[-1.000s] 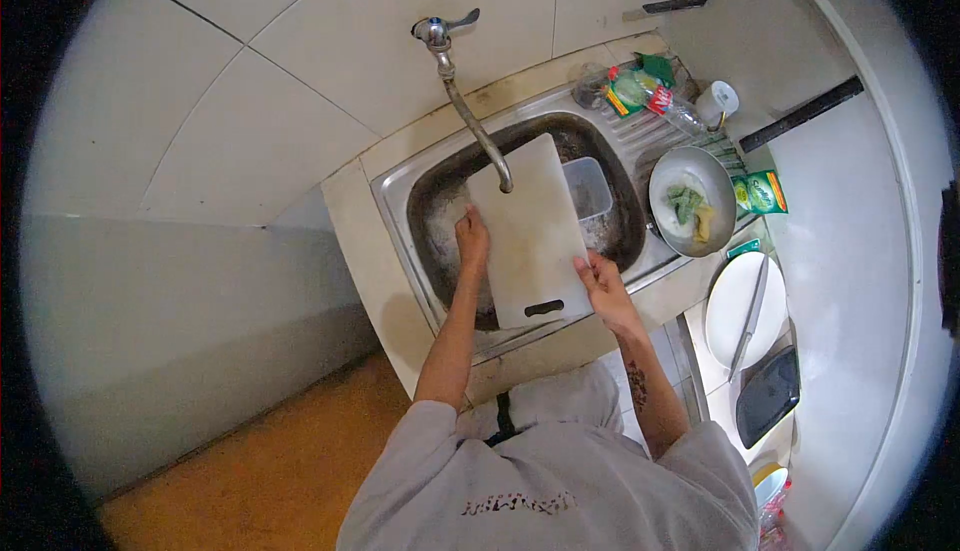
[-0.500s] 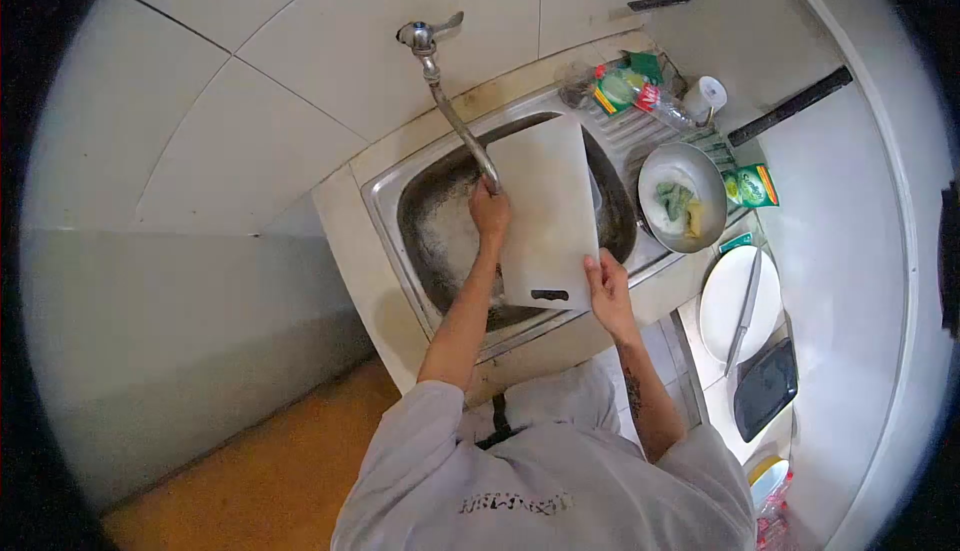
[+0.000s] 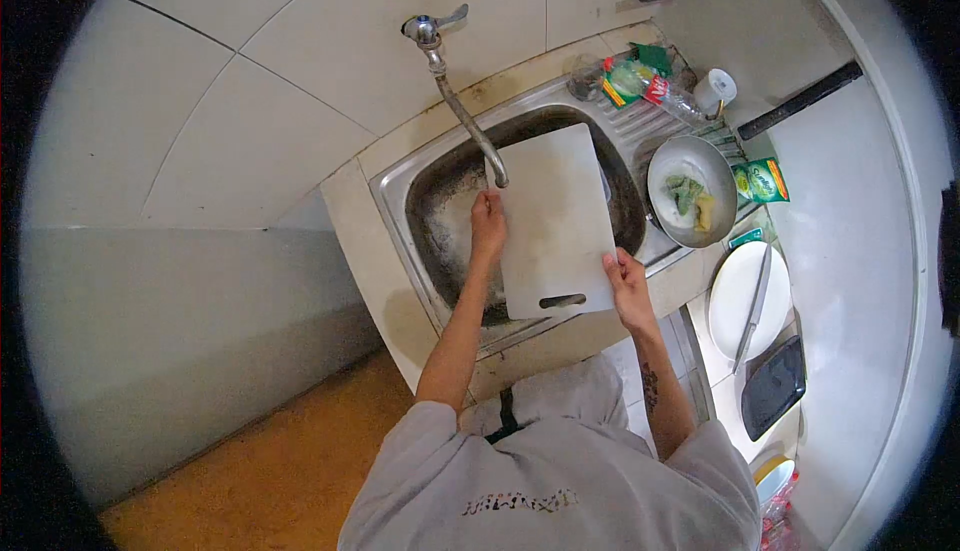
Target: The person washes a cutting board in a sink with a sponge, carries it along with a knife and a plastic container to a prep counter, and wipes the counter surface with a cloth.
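Observation:
A white cutting board with a dark handle slot at its near end is held over the metal sink. On its left edge, just below the faucet spout, my left hand is closed. My right hand grips the lower right edge, its thumb lying on the board's face. The fingers under the board are hidden. Whether water runs from the spout I cannot tell.
Right of the sink, a pan holds a green and yellow sponge. Behind it lie a plastic bottle and a white roll. A knife rests across a white plate, with a black tray nearer me.
The board has turned slightly and its near end has shifted right, with both hands still on it. The whole view has moved a little to the right.

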Demonstrator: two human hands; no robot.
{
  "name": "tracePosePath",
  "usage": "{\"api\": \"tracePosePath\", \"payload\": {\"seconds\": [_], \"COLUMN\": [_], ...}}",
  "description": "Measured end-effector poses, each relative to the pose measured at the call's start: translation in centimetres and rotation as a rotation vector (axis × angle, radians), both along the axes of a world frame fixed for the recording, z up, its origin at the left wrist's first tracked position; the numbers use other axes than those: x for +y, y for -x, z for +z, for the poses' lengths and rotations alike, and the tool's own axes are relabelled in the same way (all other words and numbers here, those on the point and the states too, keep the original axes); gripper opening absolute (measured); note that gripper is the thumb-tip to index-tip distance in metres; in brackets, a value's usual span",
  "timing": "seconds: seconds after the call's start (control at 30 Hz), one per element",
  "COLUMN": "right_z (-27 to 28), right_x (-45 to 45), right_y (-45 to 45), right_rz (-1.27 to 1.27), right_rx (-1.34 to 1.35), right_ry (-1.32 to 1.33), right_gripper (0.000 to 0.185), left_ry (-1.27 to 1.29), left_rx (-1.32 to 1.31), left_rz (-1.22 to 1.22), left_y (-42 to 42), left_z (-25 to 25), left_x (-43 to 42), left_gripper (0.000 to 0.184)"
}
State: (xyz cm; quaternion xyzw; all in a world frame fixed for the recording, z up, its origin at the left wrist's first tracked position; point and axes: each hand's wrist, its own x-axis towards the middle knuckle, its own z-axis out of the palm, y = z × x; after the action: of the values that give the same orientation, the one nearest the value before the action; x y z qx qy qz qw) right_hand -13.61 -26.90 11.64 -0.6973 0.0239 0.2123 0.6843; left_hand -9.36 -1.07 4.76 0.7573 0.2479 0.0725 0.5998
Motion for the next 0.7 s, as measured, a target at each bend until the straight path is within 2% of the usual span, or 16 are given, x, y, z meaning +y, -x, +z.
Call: {"api": "tracePosePath", "payload": {"seconds": [0.03,0.13,0.23,0.27,0.33,0.37,0.43,0.47,0.53,0.57,0.7], "right_z": [0.2,-1.5,-2.2,-3.4,-5.5,-5.6,-2.6,-2.9,-4.2,-4.8,-5.1], "right_x": [-0.2,-0.5,0.5,0.8,1.9,2.1,4.1,5.1,7.2,7.9,11.3], "right_y": [0.0,0.1,0.1,0.0,0.3,0.0,-1.2,-1.4,-1.8,-2.1,-2.9], "right_rz": [0.032,0.077,0.093,0.094,0.096,0.097,0.259,0.26,0.193,0.219,0.133], "right_rx": [0.037,-0.079,-0.084,-0.089,-0.143,-0.146,-0.152,-0.156,-0.374,-0.33,-0.308], "right_ry": [0.023,0.058,0.049,0.046,0.261,0.256,0.138,0.13,0.153,0.149,0.209], "right_gripper": [0.035,0.039,0.041,0.041,0.042,0.042,0.042,0.042,0.031,0.036,0.033], "left_ry": [0.127,0.216,0.312,0.309,0.259,0.254,0.165,0.158,0.078,0.119,0.186], "left_rx": [0.049,-0.006,-0.097,-0.103,-0.16,-0.163,-0.23,-0.234,-0.112,-0.206,-0.23], "left_rz": [0.025,0.086,0.145,0.145,0.142,0.142,0.211,0.212,0.317,0.29,0.393], "left_y": [0.3,1.1,1.4,1.3,1.6,1.6,1.4,1.4,1.7,1.7,1.9], "left_z": [0.2,0.5,0.5,0.3,-0.7,-0.7,0.8,1.7,3.2,1.0,3.1], "left_x": [0.0,0.2,1.3,2.1,4.0,4.8,6.0,6.6,7.9,9.5,11.0], "left_gripper": [0.031,0.034,0.035,0.035,0.035,0.035,0.034,0.034,0.034,0.032,0.03]}}
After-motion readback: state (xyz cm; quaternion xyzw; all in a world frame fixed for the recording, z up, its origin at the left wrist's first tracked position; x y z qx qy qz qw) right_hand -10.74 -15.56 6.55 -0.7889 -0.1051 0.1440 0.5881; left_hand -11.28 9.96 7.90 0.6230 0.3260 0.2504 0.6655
